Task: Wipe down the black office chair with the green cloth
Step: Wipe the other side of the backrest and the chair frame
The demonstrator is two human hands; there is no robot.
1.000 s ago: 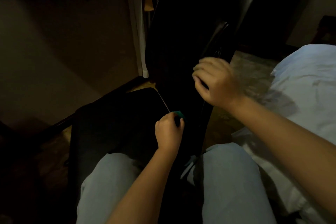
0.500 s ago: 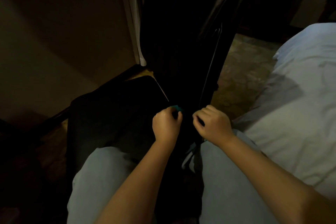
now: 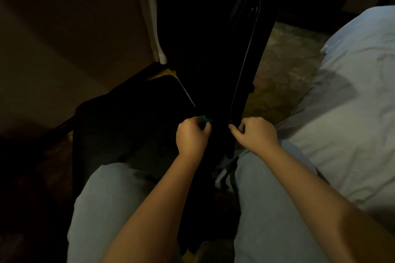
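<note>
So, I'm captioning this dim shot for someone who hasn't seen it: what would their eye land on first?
The left hand and right hand sit side by side at centre. The left grips a small green cloth, the only bright colour, and the right curls round the edge of the tall glossy black office chair. Rumpled white bedding stands out pale at the right.

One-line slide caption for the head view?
Left hand holds the green cloth by the black chair; right hand grips its edge.

The chair back rises ahead; open floor separates it from the bed.
</note>
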